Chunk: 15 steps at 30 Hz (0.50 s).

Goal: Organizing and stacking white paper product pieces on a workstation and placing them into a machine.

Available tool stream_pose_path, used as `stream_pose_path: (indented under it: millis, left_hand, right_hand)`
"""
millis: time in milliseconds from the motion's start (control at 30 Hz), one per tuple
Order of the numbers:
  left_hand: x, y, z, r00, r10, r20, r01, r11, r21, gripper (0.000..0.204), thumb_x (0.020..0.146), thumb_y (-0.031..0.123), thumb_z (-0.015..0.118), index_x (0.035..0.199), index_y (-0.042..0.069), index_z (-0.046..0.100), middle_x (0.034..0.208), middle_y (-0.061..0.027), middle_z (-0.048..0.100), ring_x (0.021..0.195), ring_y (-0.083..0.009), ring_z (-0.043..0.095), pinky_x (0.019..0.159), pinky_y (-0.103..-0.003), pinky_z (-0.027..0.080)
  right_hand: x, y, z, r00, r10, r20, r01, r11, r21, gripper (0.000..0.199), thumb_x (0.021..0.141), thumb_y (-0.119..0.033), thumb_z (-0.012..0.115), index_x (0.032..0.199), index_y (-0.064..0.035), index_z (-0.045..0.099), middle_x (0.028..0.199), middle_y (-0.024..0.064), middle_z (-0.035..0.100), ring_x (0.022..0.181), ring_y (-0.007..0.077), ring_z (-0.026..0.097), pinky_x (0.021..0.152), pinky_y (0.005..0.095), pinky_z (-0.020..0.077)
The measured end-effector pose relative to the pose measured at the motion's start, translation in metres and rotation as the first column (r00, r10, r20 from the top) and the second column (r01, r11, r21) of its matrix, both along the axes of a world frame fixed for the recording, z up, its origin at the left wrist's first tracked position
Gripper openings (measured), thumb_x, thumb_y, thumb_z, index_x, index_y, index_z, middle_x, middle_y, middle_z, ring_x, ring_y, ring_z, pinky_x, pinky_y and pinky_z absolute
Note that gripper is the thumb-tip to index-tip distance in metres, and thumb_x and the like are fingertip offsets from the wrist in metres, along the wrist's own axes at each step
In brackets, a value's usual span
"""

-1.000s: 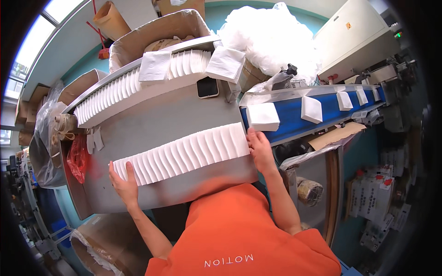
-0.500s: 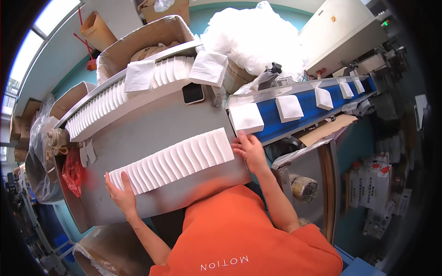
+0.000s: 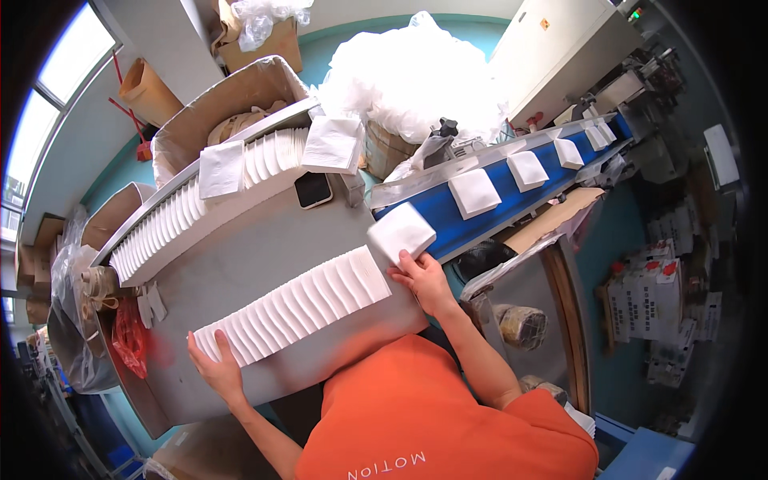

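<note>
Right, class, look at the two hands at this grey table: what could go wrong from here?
The row of white folded paper might lean or fan out, since the left hand steadies only its left end.

The white stack at the near end of the blue belt could slip or come apart, as the right hand has only its fingers at one edge.
</note>
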<state>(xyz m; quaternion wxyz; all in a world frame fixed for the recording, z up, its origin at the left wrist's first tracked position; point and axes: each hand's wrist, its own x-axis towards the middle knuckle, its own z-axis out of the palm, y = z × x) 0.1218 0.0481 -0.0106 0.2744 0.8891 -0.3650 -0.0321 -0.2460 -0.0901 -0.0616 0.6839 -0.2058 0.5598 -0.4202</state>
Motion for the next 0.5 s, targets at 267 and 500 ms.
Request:
stream_pose_path:
  millis: [267,500]
  left_hand:
    - [-0.011,-0.007,0.007,0.999,-0.034,-0.038,0.036,0.998,0.045,0.069,0.094,0.047,0.059,0.144,0.005,0.037,0.143,-0.0237,0.043,0.132,-0.0414,0.042,0.109,-0.046,0.034]
    - [-0.009,-0.008,0.01,0.995,-0.016,-0.098,0.024,0.996,0.081,0.067,0.094,0.045,0.06,0.144,0.007,0.038,0.143,-0.0225,0.044,0.131,-0.0404,0.043,0.109,-0.046,0.034]
  right_hand:
    - [0.04,0.005,0.021,0.921,0.387,-0.049,-0.388,0.922,0.001,0.044,0.098,-0.041,0.057,0.124,-0.006,0.059,0.107,0.0032,0.066,0.098,0.0132,0.06,0.083,0.0294,0.048]
    - [0.001,0.006,-0.007,0.989,-0.019,0.146,0.02,1.0,-0.003,0.04,0.095,-0.025,0.063,0.124,0.0015,0.056,0.112,0.0092,0.064,0.104,0.0172,0.062,0.082,0.0308,0.055]
